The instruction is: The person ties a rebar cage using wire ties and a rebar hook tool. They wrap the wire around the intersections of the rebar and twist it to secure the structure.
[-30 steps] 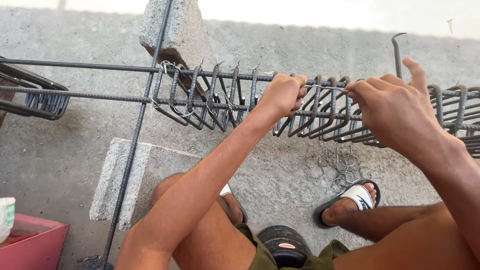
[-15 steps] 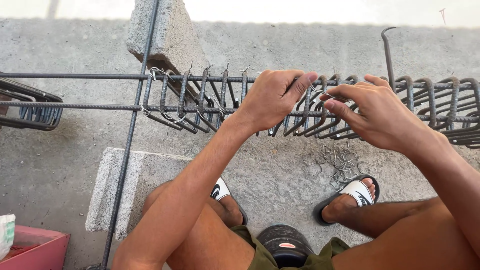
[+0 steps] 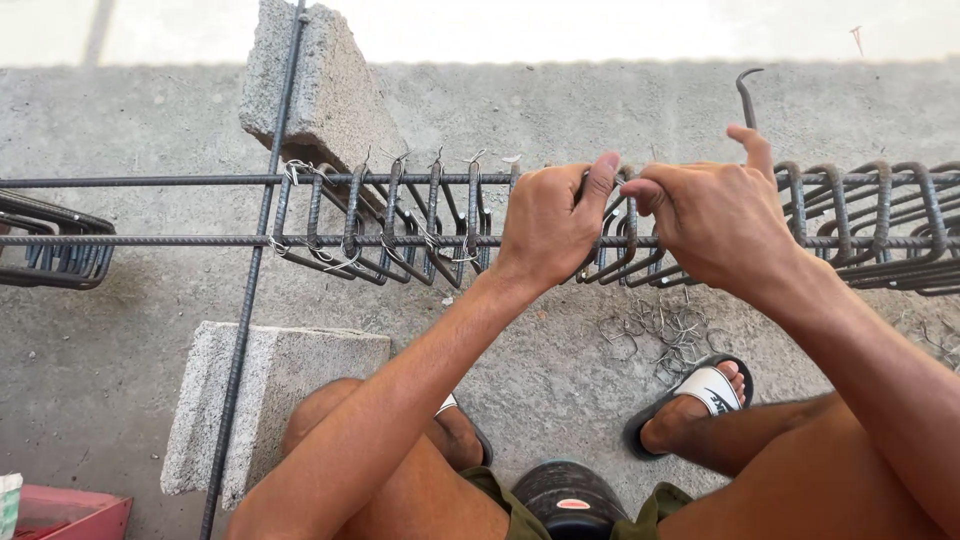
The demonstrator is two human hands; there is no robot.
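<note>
The left hand [image 3: 548, 215] curls shut around a stirrup [image 3: 612, 235] on the far bar [image 3: 150, 181], mid-scene. Just right, the right hand [image 3: 715, 215] pinches at the same stirrup, one finger raised. Tied stirrups [image 3: 390, 225] stand left; loose wire [image 3: 655, 330] lies on the concrete [image 3: 560, 110] below.

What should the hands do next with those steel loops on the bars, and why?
Probably slide the loop pinched between the left hand and right hand leftward. The tied loops stand evenly spaced there, while the rest are still bunched.
</note>
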